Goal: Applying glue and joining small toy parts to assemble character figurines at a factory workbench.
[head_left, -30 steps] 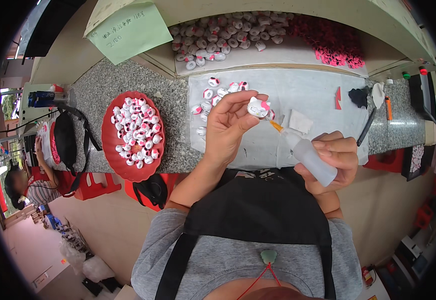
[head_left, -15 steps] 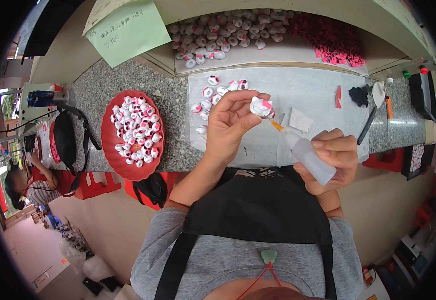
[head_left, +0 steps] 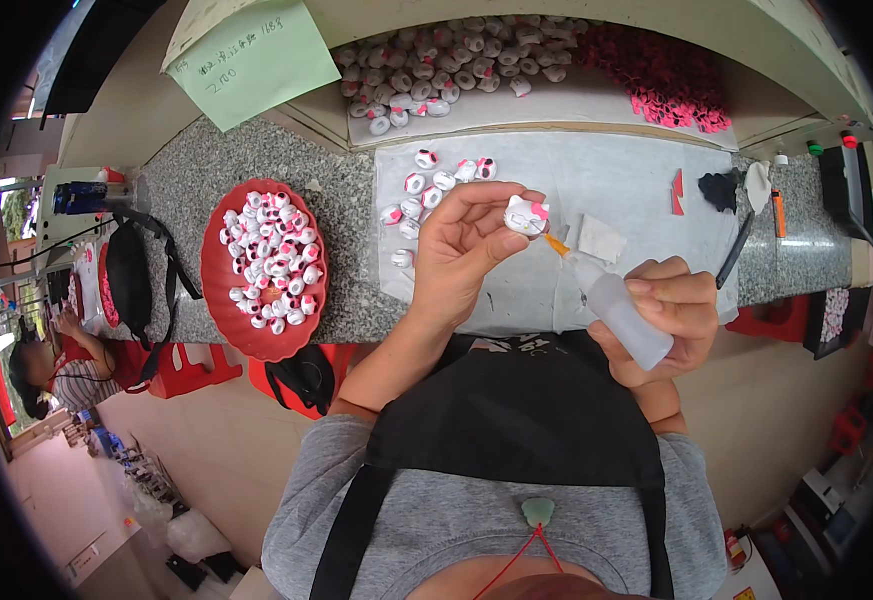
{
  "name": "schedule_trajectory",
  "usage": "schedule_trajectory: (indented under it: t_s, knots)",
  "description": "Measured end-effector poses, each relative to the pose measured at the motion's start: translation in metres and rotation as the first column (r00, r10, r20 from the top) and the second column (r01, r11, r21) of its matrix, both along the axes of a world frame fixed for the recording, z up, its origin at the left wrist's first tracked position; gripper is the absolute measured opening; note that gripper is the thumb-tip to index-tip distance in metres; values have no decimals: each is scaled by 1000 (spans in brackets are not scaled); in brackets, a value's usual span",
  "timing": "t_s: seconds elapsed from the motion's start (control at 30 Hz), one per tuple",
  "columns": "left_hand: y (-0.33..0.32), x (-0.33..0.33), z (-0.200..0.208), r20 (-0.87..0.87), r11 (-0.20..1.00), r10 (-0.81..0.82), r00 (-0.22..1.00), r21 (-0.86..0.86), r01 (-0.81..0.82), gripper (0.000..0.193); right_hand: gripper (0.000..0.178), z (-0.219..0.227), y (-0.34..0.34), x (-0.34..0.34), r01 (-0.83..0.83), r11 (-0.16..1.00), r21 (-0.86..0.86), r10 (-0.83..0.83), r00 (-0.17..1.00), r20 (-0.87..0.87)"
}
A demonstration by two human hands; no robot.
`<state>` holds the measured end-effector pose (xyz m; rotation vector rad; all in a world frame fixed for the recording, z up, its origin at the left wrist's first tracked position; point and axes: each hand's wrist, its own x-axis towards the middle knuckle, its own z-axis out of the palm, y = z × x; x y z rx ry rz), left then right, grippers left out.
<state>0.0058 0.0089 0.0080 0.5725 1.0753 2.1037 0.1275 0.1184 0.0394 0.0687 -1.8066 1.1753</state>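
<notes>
Between the fingers and thumb of my left hand (head_left: 466,245) is a small white cat head (head_left: 524,216) with a pink bow. My right hand (head_left: 668,318) is wrapped round a translucent squeeze bottle (head_left: 628,325), tilted up to the left. Its orange needle tip (head_left: 557,244) points at the cat head and is right beside its lower right edge; whether they touch I cannot tell. Loose white-and-pink cat heads (head_left: 443,180) lie on the white sheet (head_left: 636,180) just beyond my left hand.
A red scalloped tray (head_left: 218,310) full of cat heads stands on the granite worktop (head_left: 356,215) at left. A shelf holds piles of white heads (head_left: 446,70) and pink pieces (head_left: 656,85). A folded white cloth (head_left: 601,240) lies near the needle. Another person (head_left: 76,370) sits far left.
My left hand has turned the cat head slightly, so its front shows more. The bottle's needle tip has shifted slightly, and my right hand stays almost where it was.
</notes>
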Motion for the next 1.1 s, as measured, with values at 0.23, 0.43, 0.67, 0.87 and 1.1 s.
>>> schedule_trajectory:
  t_s: [0.23, 0.43, 0.67, 0.87, 1.1]
  knots:
    - [-1, 2, 1, -50, 1000, 26, 998, -14, -26, 34, 37, 1, -2, 0, 11, 999, 39, -12, 999, 35]
    - [-1, 2, -6, -293, 997, 73, 953, -5, -78, 32, 38, 2, -4, 0, 15, 999, 31, -17, 999, 49]
    - [-1, 1, -2, -336, 994, 85, 938, -34, -102, 32, 37, 4, -3, 1, 1, 1000, 17, -2, 997, 71]
    - [1, -2, -1, -296, 996, 51, 954, -49, -69, 31, 36, 2, -1, 0, 22, 1000, -12, -21, 997, 74]
    - [-8, -15, -1, -177, 984, 165, 970, -33, -173, 34, 32, -20, 33, -10, 13, 971, -237, 5, 997, 74]
